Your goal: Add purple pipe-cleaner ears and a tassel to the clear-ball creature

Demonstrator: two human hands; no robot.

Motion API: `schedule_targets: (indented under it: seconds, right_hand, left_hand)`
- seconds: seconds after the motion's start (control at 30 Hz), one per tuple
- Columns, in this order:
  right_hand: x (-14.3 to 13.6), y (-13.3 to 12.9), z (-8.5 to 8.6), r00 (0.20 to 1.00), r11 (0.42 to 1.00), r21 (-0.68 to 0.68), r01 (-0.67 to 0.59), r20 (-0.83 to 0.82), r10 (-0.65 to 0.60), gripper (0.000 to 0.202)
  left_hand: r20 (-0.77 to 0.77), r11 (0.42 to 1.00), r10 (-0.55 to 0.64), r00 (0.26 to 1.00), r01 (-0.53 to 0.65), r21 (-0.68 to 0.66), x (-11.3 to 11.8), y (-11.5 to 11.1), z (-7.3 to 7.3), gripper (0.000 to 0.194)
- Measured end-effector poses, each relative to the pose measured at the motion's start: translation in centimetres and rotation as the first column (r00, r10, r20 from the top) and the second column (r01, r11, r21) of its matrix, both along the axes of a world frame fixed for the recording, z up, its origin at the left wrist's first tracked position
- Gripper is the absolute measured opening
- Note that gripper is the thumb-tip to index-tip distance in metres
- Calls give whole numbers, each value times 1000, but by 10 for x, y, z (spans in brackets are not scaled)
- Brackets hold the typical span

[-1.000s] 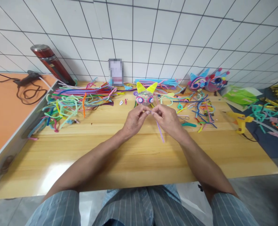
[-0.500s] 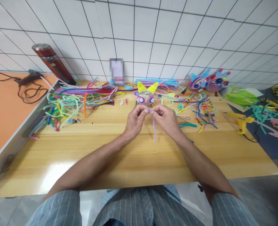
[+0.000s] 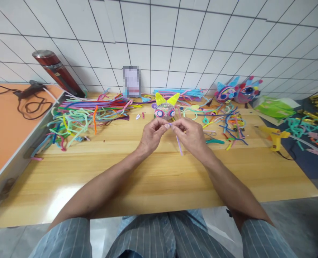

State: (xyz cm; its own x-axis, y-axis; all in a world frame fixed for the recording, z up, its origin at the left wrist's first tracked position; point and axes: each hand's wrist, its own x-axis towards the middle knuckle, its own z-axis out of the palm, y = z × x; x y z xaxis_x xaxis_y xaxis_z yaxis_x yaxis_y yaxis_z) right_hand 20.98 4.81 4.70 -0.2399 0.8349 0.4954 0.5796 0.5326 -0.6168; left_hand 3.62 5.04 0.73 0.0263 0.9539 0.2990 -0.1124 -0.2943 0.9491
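Observation:
A purple pipe cleaner [image 3: 179, 146] is pinched at one end between my two hands, and its free length hangs down below the fingers. My left hand [image 3: 152, 134] grips it with thumb and forefinger. Close against it, my right hand [image 3: 189, 134] pinches the same end, the fingertips of both nearly touching. The exact bend between the fingertips is too small to make out. Just behind the hands stands a round clear craft figure [image 3: 165, 111] with yellow pointed ears and pink-and-blue ringed eyes.
Loose pipe cleaners [image 3: 79, 116] lie heaped at the left, with more [image 3: 235, 125] at the right. Teal-handled pliers [image 3: 215, 142] and a yellow glue gun [image 3: 275, 138] lie right of my hands. Two finished-looking figures [image 3: 224, 94], a phone [image 3: 132, 81] and a red flask [image 3: 58, 71] stand along the wall.
The hanging end of the purple pipe cleaner has swung slightly right and sits a little higher. Both hands keep their pinch near the same place. The view has shifted slightly.

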Motion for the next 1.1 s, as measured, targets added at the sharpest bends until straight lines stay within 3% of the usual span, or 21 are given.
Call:
schedule_targets:
  seconds: [0.13, 0.2, 0.3, 0.4, 0.47, 0.63, 0.73, 0.8, 1.0, 1.1]
  right_hand:
    - [-3, 1, -4, 995, 996, -88, -5, -95, -3, 11]
    - [-1, 2, -5, 994, 993, -113, -22, -106, 9, 10]
    - [3, 2, -4, 1000, 999, -45, -2, -25, 1, 10]
    - [6, 0, -2, 995, 999, 44, 3, 98, -7, 12]
    - [6, -1, -1, 993, 998, 58, -6, 116, -1, 12]
    - [1, 1, -2, 1000, 1000, -18, 3, -18, -3, 10]
    - [-1, 2, -4, 995, 995, -93, -22, -102, 13, 13]
    - [-1, 3, -5, 992, 991, -131, -39, -123, 23, 12]
    - [6, 4, -3, 998, 999, -32, -11, 54, 13, 11]
    - [7, 4, -2, 996, 1000, 3, -9, 93, 8, 10]
  left_hand:
    - [151, 991, 3, 989, 18, -136, 7, -5, -3, 39]
    - [137, 987, -41, 990, 62, -151, 7, -3, -3, 38]
    - [-32, 996, -82, 996, 81, -44, 1, 2, -1, 32]
    - [-212, 993, -3, 977, 28, 115, -5, 5, 3, 22]
    - [-254, 986, 49, 966, -7, 166, -6, 4, 5, 20]
    - [-86, 997, 46, 995, -40, 70, 0, -3, 2, 30]
    - [64, 1000, 17, 998, -16, -21, 5, -5, -2, 34]
    - [84, 998, -17, 996, 22, -55, 5, -4, -3, 35]
    - [-203, 994, -10, 979, 33, 108, -3, 3, 1, 23]
    - [-232, 987, 33, 972, 4, 160, -5, 5, 0, 21]
